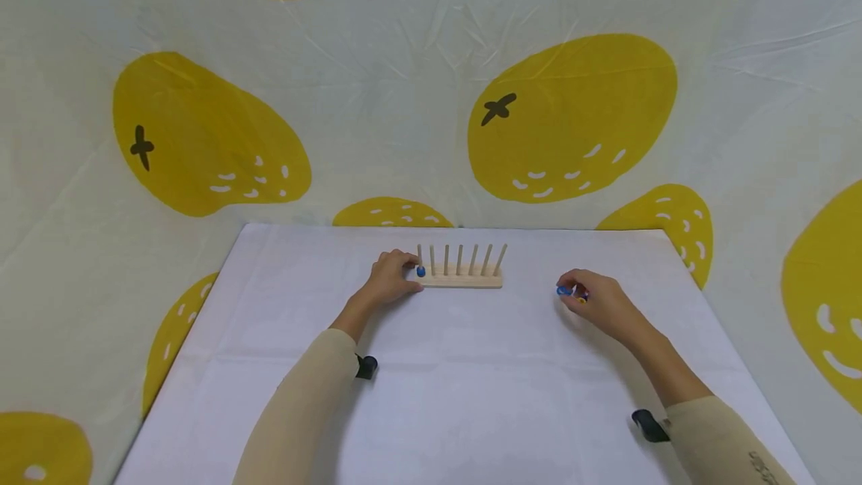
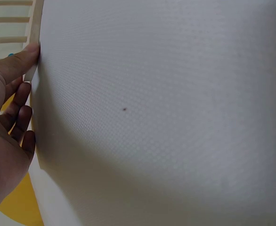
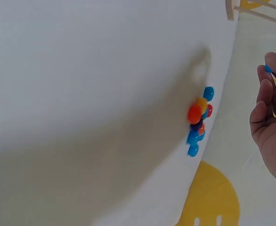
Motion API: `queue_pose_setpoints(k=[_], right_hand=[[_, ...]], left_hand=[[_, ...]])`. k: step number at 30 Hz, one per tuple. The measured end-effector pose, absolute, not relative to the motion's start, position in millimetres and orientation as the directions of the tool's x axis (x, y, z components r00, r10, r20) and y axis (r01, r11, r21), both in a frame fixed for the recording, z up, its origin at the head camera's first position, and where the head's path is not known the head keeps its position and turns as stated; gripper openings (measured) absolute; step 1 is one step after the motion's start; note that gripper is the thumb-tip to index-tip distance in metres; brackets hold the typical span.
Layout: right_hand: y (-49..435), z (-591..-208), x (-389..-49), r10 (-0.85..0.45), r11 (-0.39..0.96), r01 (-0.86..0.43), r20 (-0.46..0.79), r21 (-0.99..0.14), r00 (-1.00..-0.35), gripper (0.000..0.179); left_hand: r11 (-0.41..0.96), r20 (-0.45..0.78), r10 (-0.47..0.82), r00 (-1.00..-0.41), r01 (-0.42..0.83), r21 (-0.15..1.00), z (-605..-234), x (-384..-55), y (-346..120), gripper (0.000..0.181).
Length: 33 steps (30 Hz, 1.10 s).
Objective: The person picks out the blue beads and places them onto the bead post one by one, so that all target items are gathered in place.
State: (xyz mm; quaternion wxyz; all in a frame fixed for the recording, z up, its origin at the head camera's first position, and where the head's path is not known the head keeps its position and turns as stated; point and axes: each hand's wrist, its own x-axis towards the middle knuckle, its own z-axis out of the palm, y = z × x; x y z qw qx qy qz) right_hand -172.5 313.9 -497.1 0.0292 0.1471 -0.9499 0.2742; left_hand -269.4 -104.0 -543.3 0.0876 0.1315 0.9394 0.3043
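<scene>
on white cloth (image 1: 465, 395), a pale wooden rack (image 1: 465, 282) (seven slim pegs (image 1: 460, 260))

I wear beige sleeves (image 1: 296, 404), with a black device (image 1: 367, 367) beside each cuff (image 1: 688, 406) and dark markings (image 1: 763, 468) behind the right cuff.

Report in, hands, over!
Left hand holds pale wooden peg rack. Right hand pinches small blue bead. Round blue bead at leftmost peg. No obstacle seen between right hand and rack.
</scene>
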Motion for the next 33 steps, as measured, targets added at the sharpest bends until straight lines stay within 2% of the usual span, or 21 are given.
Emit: queue_pose_setpoints(k=[8, 22, 33], right_hand=[[290, -477, -181, -0.285, 0.793, -0.306, 0.124, -0.526, -0.951, 0.024], [243, -457, -202, -0.357, 0.739, -0.425, 0.232, -0.523, -0.905, 0.021], [201, -443, -227, -0.392, 0.693, -0.447, 0.225, -0.565, -0.892, 0.02]], left_hand=[[0.78, -0.086, 0.297, -0.951, 0.19, 0.596, -541, -269, -103, 0.054], [0.783, -0.109, 0.29, -0.951, 0.171, 0.598, -544, -269, -104, 0.057], [0.784, -0.105, 0.299, -0.949, 0.181, 0.594, -544, -270, -104, 0.057]])
